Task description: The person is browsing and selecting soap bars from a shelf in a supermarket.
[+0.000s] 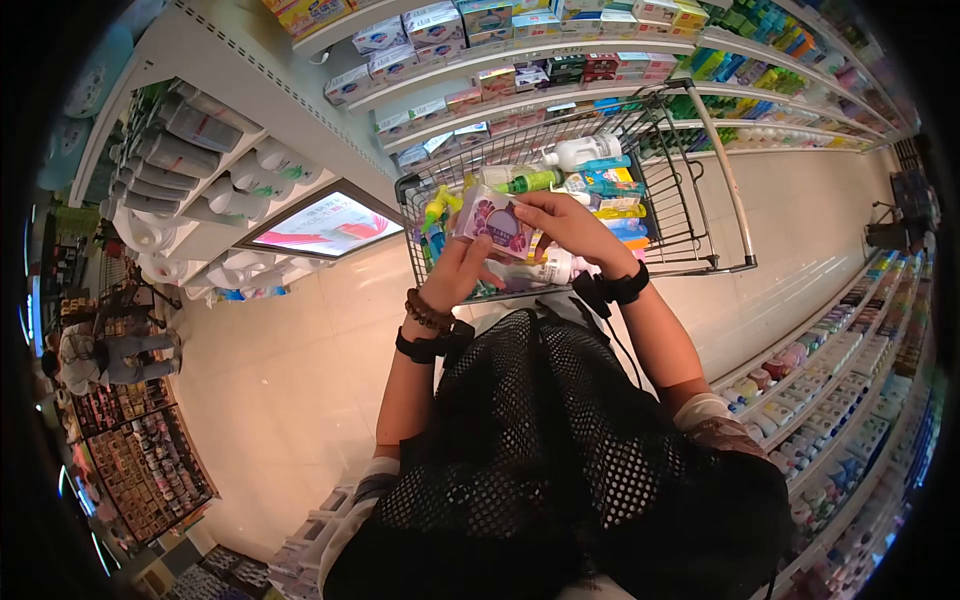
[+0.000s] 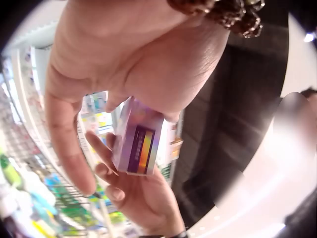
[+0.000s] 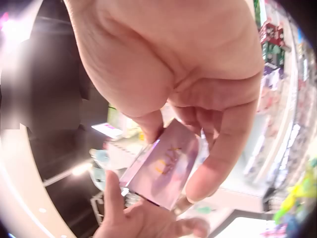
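A small pink and purple box is held between both hands above a shopping cart. In the head view the left hand grips its lower left side, and the right hand pinches its upper right corner. The left wrist view shows one end of the box under the left hand, with the right hand behind it. In the right wrist view, gold lettering marks a side of the box, between the right hand's thumb and fingers.
Beneath the hands, the wire cart carries bottles and packages, including a white bottle. Stocked shelves stand beyond it, more shelves at right. A lit screen is left of the cart; a person stands far left.
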Demonstrator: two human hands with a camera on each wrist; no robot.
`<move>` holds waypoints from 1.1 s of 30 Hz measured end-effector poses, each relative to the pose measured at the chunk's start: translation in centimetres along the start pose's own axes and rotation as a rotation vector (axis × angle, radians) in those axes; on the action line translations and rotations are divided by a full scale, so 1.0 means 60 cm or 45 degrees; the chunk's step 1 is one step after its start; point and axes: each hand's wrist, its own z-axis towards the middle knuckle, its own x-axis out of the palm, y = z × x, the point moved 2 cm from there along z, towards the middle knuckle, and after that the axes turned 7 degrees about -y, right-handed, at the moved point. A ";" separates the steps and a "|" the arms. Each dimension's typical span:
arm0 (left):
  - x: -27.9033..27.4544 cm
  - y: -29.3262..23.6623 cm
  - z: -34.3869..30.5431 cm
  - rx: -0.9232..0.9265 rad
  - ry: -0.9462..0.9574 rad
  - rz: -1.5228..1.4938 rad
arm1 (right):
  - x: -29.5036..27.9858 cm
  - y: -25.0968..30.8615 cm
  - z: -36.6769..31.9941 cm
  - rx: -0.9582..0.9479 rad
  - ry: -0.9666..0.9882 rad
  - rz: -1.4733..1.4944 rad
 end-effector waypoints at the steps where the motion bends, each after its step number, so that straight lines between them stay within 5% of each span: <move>1: -0.003 0.022 0.008 -0.128 -0.186 0.369 | -0.027 -0.020 0.005 0.131 -0.077 -0.152; 3: -0.036 0.142 0.008 0.121 -0.334 0.982 | -0.133 -0.161 0.054 0.251 -0.262 -0.432; 5: -0.058 0.177 -0.018 -0.130 -0.271 1.001 | -0.240 -0.293 0.062 0.593 -0.468 -0.826; 7: -0.084 0.221 -0.062 -0.234 -0.290 0.997 | -0.299 -0.396 0.052 0.255 -0.379 -1.475; 8: -0.083 0.215 -0.082 -0.295 -0.315 0.936 | -0.292 -0.379 0.033 0.494 -0.309 -1.277; 12: -0.089 0.278 -0.152 -0.494 -0.445 0.968 | -0.286 -0.424 0.021 0.178 -0.181 -1.371; 16: -0.047 0.278 -0.177 -0.745 -0.433 1.077 | -0.270 -0.415 0.002 0.021 -0.325 -1.387; 22: 0.011 0.244 -0.142 -0.650 -0.319 0.993 | -0.303 -0.389 0.024 -0.028 -0.070 -1.638; 28: 0.041 0.238 -0.136 -0.717 -0.453 1.109 | -0.276 -0.333 0.023 -0.271 0.115 -1.969; 31: 0.054 0.239 -0.138 -0.634 -0.417 1.004 | -0.278 -0.379 0.044 -0.012 0.107 -1.638; 33: 0.064 0.231 -0.147 -0.690 -0.448 1.008 | -0.282 -0.398 0.043 -0.113 0.162 -1.596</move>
